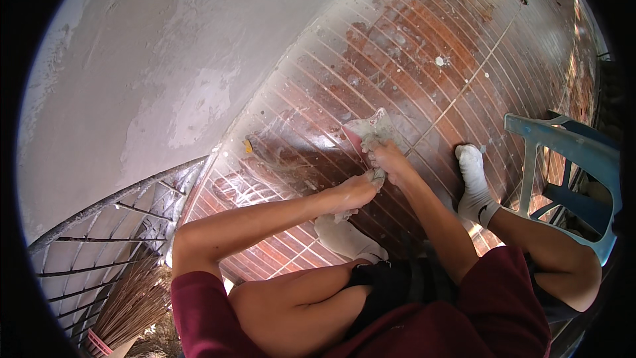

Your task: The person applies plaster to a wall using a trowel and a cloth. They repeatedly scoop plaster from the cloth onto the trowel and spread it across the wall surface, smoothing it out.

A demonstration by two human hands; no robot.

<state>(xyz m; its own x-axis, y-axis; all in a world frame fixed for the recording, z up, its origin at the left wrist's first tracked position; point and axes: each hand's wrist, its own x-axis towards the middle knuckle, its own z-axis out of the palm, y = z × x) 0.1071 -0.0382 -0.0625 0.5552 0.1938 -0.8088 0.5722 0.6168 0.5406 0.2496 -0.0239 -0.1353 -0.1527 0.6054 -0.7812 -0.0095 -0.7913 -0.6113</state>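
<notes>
Low over the tiled floor, my two hands are close together. My right hand (pixel 391 160) is closed at the near edge of a flat pinkish-red piece (pixel 354 138) coated with pale grey plaster; its exact kind does not show. A wet-looking grey lump (pixel 376 142) sits at my right fingertips. Just below and to the left, my left hand (pixel 358 191) is closed, its fingers curled around a small grey-smeared end (pixel 378 176). Whether that end belongs to the pinkish piece I cannot tell. Under the left hand hangs a greyish bit that is partly hidden.
A grey plastered wall (pixel 152 59) rises at the left. Reddish-brown floor tiles (pixel 397 46) are streaked with plaster. A blue plastic stool (pixel 570 139) stands at the right. At lower left are a metal grille (pixel 86 238) and a twig broom (pixel 132 301). My white-socked feet flank the hands.
</notes>
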